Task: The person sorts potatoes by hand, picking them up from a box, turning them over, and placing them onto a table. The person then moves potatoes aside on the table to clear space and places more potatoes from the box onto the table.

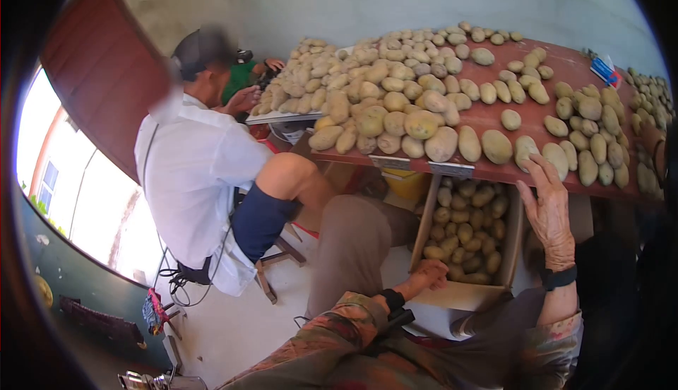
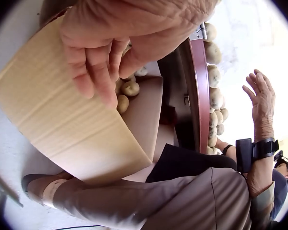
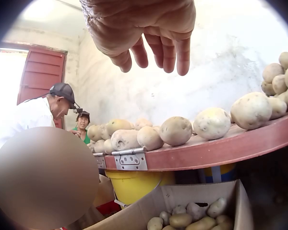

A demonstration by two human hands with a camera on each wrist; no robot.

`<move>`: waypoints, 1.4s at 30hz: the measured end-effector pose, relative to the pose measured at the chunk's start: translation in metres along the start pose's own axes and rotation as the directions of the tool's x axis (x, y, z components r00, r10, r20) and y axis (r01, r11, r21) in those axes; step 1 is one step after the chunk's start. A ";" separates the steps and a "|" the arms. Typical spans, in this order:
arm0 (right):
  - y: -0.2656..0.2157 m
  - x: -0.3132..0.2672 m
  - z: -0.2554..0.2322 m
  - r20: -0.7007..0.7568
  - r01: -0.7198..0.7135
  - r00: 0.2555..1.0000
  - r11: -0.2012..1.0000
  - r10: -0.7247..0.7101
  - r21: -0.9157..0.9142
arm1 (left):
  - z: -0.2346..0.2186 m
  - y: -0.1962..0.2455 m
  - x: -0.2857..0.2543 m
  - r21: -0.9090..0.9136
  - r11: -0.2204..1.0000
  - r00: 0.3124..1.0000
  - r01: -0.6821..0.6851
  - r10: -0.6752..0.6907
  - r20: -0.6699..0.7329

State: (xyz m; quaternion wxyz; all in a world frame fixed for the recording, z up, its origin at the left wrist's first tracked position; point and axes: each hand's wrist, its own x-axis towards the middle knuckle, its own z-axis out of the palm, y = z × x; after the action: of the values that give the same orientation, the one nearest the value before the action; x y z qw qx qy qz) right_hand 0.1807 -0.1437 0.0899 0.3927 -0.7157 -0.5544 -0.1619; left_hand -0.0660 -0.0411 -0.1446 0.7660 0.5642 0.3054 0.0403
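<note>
My right hand (image 1: 549,215) hovers at the front edge of the red table, its fingertips close to a pale potato (image 1: 525,151). Seen from the right wrist, the same hand (image 3: 144,28) hangs with fingers spread, holding nothing, above a row of potatoes (image 3: 212,123). Lower down, my left hand (image 1: 427,275) is beside the open cardboard box (image 1: 514,238), which holds many potatoes (image 1: 466,224). In the left wrist view its loosely bent fingers (image 2: 102,76) overlap the box flap (image 2: 72,120), with nothing in them.
A large heap of potatoes (image 1: 381,79) covers the left of the table (image 1: 487,125), with smaller piles at right. A person in a white shirt (image 1: 205,171) sits at left; another in green is behind. A yellow bucket (image 3: 134,187) stands under the table.
</note>
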 end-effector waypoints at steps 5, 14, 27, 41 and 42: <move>0.006 -0.003 -0.003 -0.028 0.013 1.000 1.000 -0.013 -0.007 | -0.002 0.020 0.002 0.006 0.992 0.992 0.125 -0.126 0.028; 0.019 -0.005 -0.002 -0.067 0.005 0.998 1.000 -0.006 -0.011 | 0.012 0.084 0.031 0.113 0.979 0.985 0.171 -0.170 -0.017; 0.029 -0.008 -0.003 -0.153 0.020 0.988 0.999 -0.013 0.043 | 0.024 0.115 0.091 0.175 0.974 0.989 0.146 -0.146 -0.013; 0.038 -0.005 0.003 -0.083 -0.040 0.996 0.999 0.040 0.011 | 0.040 0.020 0.162 0.229 0.954 0.980 0.194 -0.198 -0.006; 0.038 -0.004 0.003 -0.076 -0.043 0.996 0.999 0.043 0.007 | 0.038 0.009 0.164 0.216 0.961 0.983 0.174 -0.181 0.015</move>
State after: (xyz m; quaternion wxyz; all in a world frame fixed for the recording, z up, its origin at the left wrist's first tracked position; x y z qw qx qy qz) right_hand 0.2138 -0.1475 0.0706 0.4188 -0.7197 -0.5240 -0.1791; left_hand 0.0888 -0.0029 -0.1992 0.7066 0.6143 0.3440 -0.0714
